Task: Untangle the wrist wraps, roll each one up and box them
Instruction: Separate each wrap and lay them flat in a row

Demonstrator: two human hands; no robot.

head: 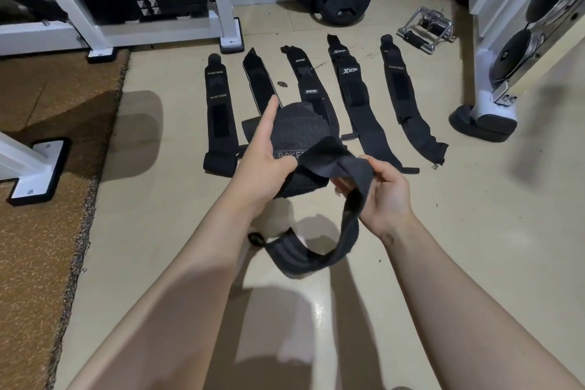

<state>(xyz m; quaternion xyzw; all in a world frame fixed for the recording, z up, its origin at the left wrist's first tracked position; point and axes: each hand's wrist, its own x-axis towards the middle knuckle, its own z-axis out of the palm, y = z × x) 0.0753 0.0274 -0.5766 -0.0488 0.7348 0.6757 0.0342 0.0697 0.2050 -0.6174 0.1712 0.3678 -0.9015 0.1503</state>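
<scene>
Fingers of the left hand (269,165) grip the rolled part of a wrist wrap (294,136), forefinger extended; the right hand (384,196) pinches its loose tail, held above the floor (443,231). Recommend steady tension and aligned edges. Five wraps lie flat beyond.

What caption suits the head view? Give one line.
Both hands, left and right, roll a black wrist wrap above five wraps laid flat.

Both your bare forearms reach forward and converge in front of you. Your left hand (269,165) grips the black fabric wrist wrap (319,168), index finger pointing straight out. Your right hand (384,193), palm turned inward, pinches the same wrap's loose band.
</scene>
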